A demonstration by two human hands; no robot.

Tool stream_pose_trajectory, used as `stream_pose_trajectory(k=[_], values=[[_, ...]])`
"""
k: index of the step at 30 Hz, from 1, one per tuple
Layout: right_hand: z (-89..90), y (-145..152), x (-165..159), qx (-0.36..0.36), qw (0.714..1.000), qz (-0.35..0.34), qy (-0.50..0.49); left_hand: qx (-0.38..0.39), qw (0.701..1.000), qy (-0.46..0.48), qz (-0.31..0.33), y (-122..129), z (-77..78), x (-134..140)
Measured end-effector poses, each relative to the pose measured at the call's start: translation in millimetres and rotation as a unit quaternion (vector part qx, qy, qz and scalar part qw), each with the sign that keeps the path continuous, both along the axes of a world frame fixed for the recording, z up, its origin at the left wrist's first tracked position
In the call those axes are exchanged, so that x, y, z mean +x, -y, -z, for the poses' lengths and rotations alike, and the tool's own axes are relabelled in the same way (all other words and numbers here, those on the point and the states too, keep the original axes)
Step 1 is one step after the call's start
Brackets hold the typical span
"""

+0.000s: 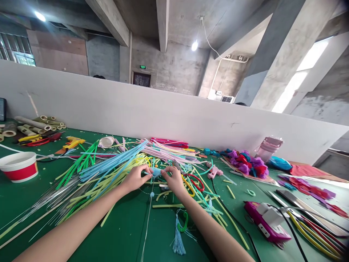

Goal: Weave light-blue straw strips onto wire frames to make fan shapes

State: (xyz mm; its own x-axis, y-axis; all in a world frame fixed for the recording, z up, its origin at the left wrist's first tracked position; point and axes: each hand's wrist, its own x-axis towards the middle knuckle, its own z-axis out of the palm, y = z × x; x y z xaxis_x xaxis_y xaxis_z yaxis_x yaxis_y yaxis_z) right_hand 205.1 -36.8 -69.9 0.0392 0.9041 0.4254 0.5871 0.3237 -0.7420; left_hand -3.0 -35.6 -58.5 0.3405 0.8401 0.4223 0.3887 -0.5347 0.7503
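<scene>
My left hand and my right hand meet over the middle of the table. Between them they pinch a small light-blue piece, one end in each hand; its material is hard to make out. A pale string runs down from it toward me, with a light-blue bead on it. Under and beyond my hands lie bundles of blue sticks, pink sticks and yellow-green sticks. Red-and-yellow-handled scissors rest just right of my right hand. Below it lies a light-blue tassel.
Left are a paper cup, a yellow glue gun, pliers and bamboo tubes. Right are a pink glue gun with a black cord, a purple power strip, coloured petals and a pink bottle. A white partition stands behind.
</scene>
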Motion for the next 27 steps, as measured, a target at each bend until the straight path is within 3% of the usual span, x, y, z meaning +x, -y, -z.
stream_pose_trajectory(k=[10, 16, 20, 24, 27], values=[[-0.4, -8, 14, -0.008, 0.999, 0.003, -0.034, 0.065, 0.998, -0.008, -0.013, 4, -13.8, -6], [-16.9, 0, 10, 0.023, 0.998, 0.005, -0.062, 0.100, 0.994, -0.005, -0.036, 5, -17.3, -7], [-27.1, 4, 7, 0.057, 0.996, 0.009, -0.071, 0.080, 0.996, 0.019, -0.045, 6, -22.8, -7], [-32.8, 7, 4, 0.018, 0.989, -0.067, -0.133, 0.027, 0.995, 0.090, -0.033, 6, -27.1, -7], [-37.7, 13, 1, -0.031, 0.962, -0.156, -0.221, 0.008, 0.990, 0.141, -0.020, 7, -30.5, -6]])
